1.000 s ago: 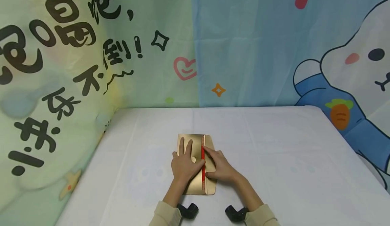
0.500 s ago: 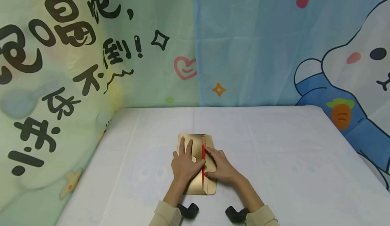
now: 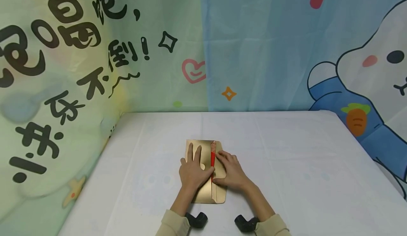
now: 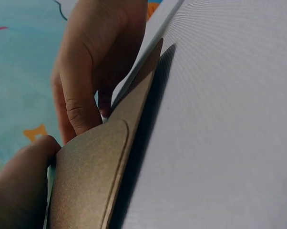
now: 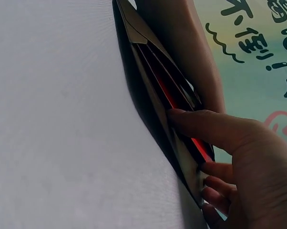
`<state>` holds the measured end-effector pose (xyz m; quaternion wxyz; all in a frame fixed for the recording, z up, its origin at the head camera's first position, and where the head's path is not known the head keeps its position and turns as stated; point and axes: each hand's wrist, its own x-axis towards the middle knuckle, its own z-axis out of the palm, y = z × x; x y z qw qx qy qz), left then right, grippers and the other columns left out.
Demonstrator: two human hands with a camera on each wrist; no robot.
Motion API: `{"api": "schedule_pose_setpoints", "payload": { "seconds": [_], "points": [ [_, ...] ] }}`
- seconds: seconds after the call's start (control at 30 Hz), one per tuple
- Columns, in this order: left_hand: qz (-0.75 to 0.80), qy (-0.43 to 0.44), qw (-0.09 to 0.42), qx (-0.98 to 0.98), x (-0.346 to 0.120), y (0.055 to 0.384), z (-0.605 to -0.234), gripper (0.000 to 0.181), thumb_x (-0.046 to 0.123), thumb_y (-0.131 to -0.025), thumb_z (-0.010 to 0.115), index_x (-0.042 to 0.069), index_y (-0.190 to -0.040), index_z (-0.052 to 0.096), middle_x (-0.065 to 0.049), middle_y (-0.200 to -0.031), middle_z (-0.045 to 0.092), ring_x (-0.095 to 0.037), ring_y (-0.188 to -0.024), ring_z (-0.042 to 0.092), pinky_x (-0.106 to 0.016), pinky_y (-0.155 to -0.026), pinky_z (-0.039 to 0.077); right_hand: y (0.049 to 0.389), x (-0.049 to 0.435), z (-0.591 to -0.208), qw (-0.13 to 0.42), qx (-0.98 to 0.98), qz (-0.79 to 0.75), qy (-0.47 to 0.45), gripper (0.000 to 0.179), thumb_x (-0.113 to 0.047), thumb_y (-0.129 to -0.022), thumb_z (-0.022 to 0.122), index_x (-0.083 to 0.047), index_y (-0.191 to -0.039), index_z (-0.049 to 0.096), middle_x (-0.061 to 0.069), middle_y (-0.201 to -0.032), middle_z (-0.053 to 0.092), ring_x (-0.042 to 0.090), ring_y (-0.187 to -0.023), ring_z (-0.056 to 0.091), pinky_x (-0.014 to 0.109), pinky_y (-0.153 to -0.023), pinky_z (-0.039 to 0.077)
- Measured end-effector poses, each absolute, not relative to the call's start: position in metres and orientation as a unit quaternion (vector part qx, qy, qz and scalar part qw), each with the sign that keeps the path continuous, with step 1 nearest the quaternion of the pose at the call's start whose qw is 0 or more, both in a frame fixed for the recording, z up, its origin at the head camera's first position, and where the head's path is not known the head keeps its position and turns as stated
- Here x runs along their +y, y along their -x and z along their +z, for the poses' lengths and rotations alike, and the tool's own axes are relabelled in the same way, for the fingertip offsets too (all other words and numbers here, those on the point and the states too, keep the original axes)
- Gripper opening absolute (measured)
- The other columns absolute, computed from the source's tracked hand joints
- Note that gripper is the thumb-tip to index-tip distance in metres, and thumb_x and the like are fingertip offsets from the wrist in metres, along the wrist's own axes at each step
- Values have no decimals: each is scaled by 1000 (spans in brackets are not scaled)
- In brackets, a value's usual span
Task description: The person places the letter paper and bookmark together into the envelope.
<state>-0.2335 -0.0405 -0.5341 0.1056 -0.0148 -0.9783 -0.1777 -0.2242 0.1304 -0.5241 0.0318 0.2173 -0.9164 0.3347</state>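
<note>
A gold paper envelope [image 3: 203, 195] lies on the white table, its flap [image 3: 220, 195] folded out to the right. A flat red piece with a patterned end [image 3: 213, 159] shows as a narrow strip along the envelope's opening; most of it is hidden inside. My left hand [image 3: 193, 172] rests spread on the envelope's front, thumb reaching to the opening. With thumb and fingers apart, my right hand [image 3: 233, 171] touches the edge of the opening at two places. In the right wrist view, the thumb [image 5: 200, 123] reaches the parted opening, where the red piece [image 5: 168, 90] shows between gold layers.
The white-covered table [image 3: 286, 158] extends around the envelope. A printed cloth backdrop [image 3: 254, 45] stands behind and at the left side. Black wrist devices [image 3: 198, 220] sit by both cuffs, close to the near edge of the view.
The red strip at the opening has become shorter at its near end. My right hand has shifted slightly, its fingers drawing closer together. My left hand has stayed in place.
</note>
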Motion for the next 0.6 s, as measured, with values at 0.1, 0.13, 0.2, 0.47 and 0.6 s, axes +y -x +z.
{"api": "schedule_pose_setpoints", "payload": {
  "seconds": [0.1,0.13,0.2,0.47,0.6],
  "points": [
    [-178,15,103,-978,-40,234,-534,87,63,-64,53,29,-142,35,0,-152,18,-30,-82,46,-30,-47,35,225,131,-525,27,-916,337,-215,87,-39,-62,77,-4,-135,46,15,-139,36,32,-116,36,50,-93,33],
    [-176,15,102,-979,-40,233,-534,87,63,-64,53,29,-142,35,0,-152,17,-30,-82,46,-30,-47,35,225,132,-525,24,-916,339,-214,87,-39,-62,78,-5,-135,46,15,-139,36,32,-116,36,51,-93,33],
    [-173,16,102,-980,-40,233,-534,87,63,-64,53,29,-142,35,0,-152,18,-29,-82,46,-30,-46,35,227,132,-526,22,-915,342,-213,88,-39,-62,78,-6,-136,45,14,-140,35,32,-118,34,51,-93,32],
    [-165,17,100,-981,-40,233,-531,88,64,-65,54,28,-143,35,-1,-152,17,-28,-78,45,-28,-44,32,229,132,-523,10,-914,340,-220,89,-37,-60,79,-9,-137,44,14,-141,33,32,-120,33,52,-95,31],
    [-162,16,96,-982,-41,233,-532,87,64,-65,53,29,-143,34,-1,-152,16,-27,-77,44,-28,-44,31,230,131,-523,7,-915,335,-225,88,-37,-61,78,-9,-137,44,15,-140,33,33,-120,33,52,-94,30]
  ]
}}
